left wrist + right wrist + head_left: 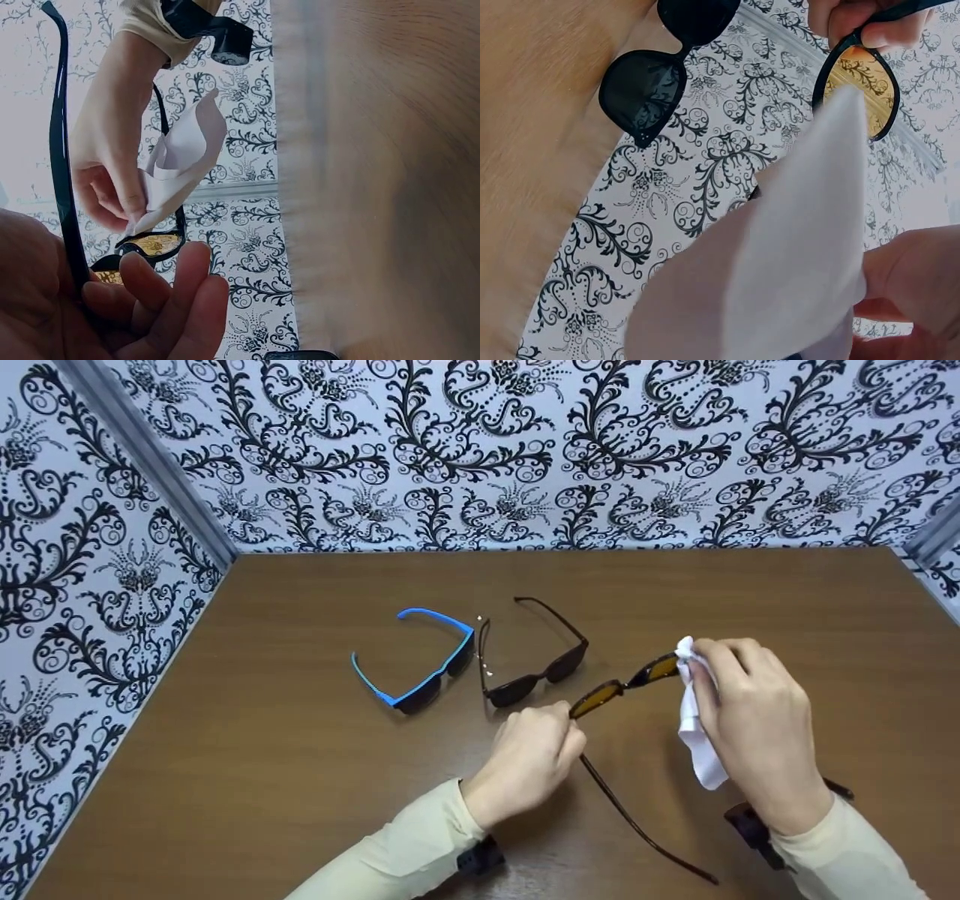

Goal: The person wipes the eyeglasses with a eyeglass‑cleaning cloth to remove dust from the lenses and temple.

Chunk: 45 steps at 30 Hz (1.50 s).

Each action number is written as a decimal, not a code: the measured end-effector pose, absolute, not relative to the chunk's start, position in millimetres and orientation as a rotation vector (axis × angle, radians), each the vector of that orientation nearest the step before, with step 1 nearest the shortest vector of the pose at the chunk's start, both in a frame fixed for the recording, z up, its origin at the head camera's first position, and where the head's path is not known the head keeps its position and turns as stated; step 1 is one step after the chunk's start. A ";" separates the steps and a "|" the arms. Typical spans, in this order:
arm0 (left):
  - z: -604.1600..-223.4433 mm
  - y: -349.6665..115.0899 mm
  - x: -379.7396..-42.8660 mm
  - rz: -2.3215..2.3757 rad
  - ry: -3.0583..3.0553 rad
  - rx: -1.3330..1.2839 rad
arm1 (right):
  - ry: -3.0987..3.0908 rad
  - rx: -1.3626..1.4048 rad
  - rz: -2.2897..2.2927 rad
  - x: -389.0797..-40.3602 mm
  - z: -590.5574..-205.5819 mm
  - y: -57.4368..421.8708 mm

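Observation:
Dark-framed glasses with yellow-orange lenses (pixel 598 699) are held above the table. My left hand (pixel 529 757) grips them at one end, beside the hinge, and one temple arm (pixel 649 841) extends toward me below it. At the other end my right hand (pixel 757 727) pinches a white cloth (pixel 699 750) against the lens and rim. Part of the cloth hangs down below the fingers. In the left wrist view, the right thumb and fingers press the cloth (pixel 187 142) at the rim, while the left fingers (pixel 191 292) curl near the frame. The right-hand temple arm is mostly hidden.
Left of the hands, sunglasses with blue temple arms (pixel 420 697) lie on the brown table (pixel 247 750). Dark brown sunglasses (pixel 517 690) lie beside them, close to my left hand. Patterned walls (pixel 480 450) stand at the back and left. Both wrists carry small black devices (pixel 481 856).

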State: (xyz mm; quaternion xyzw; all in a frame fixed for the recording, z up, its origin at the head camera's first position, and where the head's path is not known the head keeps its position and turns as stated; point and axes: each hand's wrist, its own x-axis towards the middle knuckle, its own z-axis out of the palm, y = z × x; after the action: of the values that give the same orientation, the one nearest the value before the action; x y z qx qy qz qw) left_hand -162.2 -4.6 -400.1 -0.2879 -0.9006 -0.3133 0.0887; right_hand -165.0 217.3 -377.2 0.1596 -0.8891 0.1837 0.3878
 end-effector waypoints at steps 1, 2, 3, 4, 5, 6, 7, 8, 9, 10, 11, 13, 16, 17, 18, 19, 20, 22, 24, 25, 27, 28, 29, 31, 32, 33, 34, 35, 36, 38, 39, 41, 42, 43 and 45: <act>-400.3 -4.6 -162.1 -0.927 -2.681 -0.857 | -2.286 0.393 0.446 -164.9 -377.4 218.4; -400.4 -4.5 -161.8 -0.918 -2.684 -0.856 | -2.304 0.379 0.428 -164.8 -377.2 219.4; -400.4 -4.4 -161.7 -0.911 -2.686 -0.856 | -2.317 0.367 0.418 -164.9 -377.1 220.0; -400.5 -4.2 -161.6 -0.903 -2.689 -0.852 | -2.319 0.359 0.414 -165.0 -376.6 220.5; -400.3 -4.1 -161.3 -0.896 -2.692 -0.847 | -2.316 0.355 0.417 -165.1 -375.9 220.9; -400.1 -3.9 -161.1 -0.887 -2.694 -0.841 | -2.303 0.361 0.429 -165.5 -375.2 221.0; -399.8 -3.8 -161.0 -0.880 -2.700 -0.832 | -2.282 0.376 0.450 -165.9 -374.5 220.5; -399.6 -3.7 -160.9 -0.873 -2.706 -0.823 | -2.256 0.395 0.479 -166.4 -373.9 219.6; -399.2 -3.7 -160.8 -0.869 -2.712 -0.813 | -2.228 0.423 0.509 -166.7 -373.4 218.5; -398.9 -3.8 -160.8 -0.868 -2.716 -0.803 | -2.200 0.459 0.538 -167.1 -372.9 217.1; -398.6 -3.8 -160.8 -0.869 -2.718 -0.797 | -2.175 0.500 0.564 -167.3 -372.6 215.4; -398.8 -3.6 -161.5 -0.876 -2.717 -0.790 | -2.136 0.585 0.604 -167.9 -372.4 210.9; -399.8 -3.4 -162.4 -0.861 -2.697 -0.786 | -2.102 0.698 0.621 -168.9 -373.1 202.5; -400.4 -3.2 -162.8 -0.852 -2.690 -0.783 | -2.091 0.724 0.616 -169.3 -373.6 199.5; -400.7 -3.2 -162.9 -0.840 -2.683 -0.779 | -2.078 0.746 0.602 -169.7 -374.4 196.8; -401.0 -3.1 -162.9 -0.824 -2.679 -0.775 | -2.067 0.763 0.586 -170.0 -375.2 194.2; -401.4 -2.9 -163.0 -0.807 -2.677 -0.770 | -2.056 0.777 0.572 -170.1 -376.2 191.9; -401.4 -2.4 -163.0 -0.784 -2.677 -0.760 | -2.047 0.785 0.555 -169.5 -378.1 188.5; -400.7 -1.9 -162.9 -0.769 -2.681 -0.753 | -2.061 0.786 0.552 -168.0 -379.9 186.2; -400.3 -1.6 -162.9 -0.760 -2.683 -0.750 | -2.075 0.780 0.564 -167.1 -380.6 185.3; -399.5 -1.1 -162.6 -0.743 -2.688 -0.743 | -2.104 0.758 0.615 -165.0 -381.0 184.0; -399.0 -0.8 -162.4 -0.733 -2.691 -0.741 | -2.117 0.744 0.650 -164.1 -380.8 183.4; -398.7 -0.4 -162.2 -0.720 -2.695 -0.740 | -2.123 0.731 0.682 -163.4 -380.1 182.9; -398.4 0.5 -161.7 -0.683 -2.706 -0.748 | -2.119 0.716 0.765 -162.2 -378.2 181.4; -398.4 1.1 -161.4 -0.666 -2.711 -0.759 | -2.107 0.718 0.812 -162.0 -377.1 180.3; -398.5 1.7 -161.2 -0.651 -2.716 -0.771 | -2.091 0.730 0.839 -161.9 -376.0 178.9; -398.4 2.5 -161.2 -0.638 -2.719 -0.785 | -2.074 0.746 0.860 -161.7 -374.8 177.6; -398.5 3.2 -161.3 -0.627 -2.721 -0.798 | -2.055 0.771 0.871 -161.5 -373.9 175.8; -398.3 3.7 -161.2 -0.618 -2.723 -0.808 | -2.031 0.808 0.880 -161.3 -373.5 173.7; -398.3 4.4 -161.4 -0.610 -2.725 -0.816 | -1.992 0.895 0.862 -160.9 -373.2 168.9; -398.6 4.6 -161.5 -0.606 -2.725 -0.814 | -1.979 0.945 0.845 -160.3 -373.6 166.4; -398.9 4.1 -161.2 -0.579 -2.719 -0.816 | -1.956 1.048 0.810 -159.1 -374.2 161.4; -399.0 3.8 -161.0 -0.566 -2.719 -0.817 | -1.945 1.096 0.788 -158.6 -374.2 159.4; -399.3 3.6 -160.9 -0.559 -2.720 -0.818 | -1.942 1.134 0.764 -158.1 -374.1 158.2; -399.7 3.3 -160.9 -0.566 -2.716 -0.821 | -1.947 1.179 0.733 -157.2 -373.6 157.3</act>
State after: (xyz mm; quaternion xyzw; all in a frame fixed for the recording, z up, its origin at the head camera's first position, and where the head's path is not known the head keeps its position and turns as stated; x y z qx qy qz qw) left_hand -160.9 3.3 -399.7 -0.2815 -0.9315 -0.1941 0.1238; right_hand -157.2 157.3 -373.6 0.4589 -0.7576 0.2851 0.3664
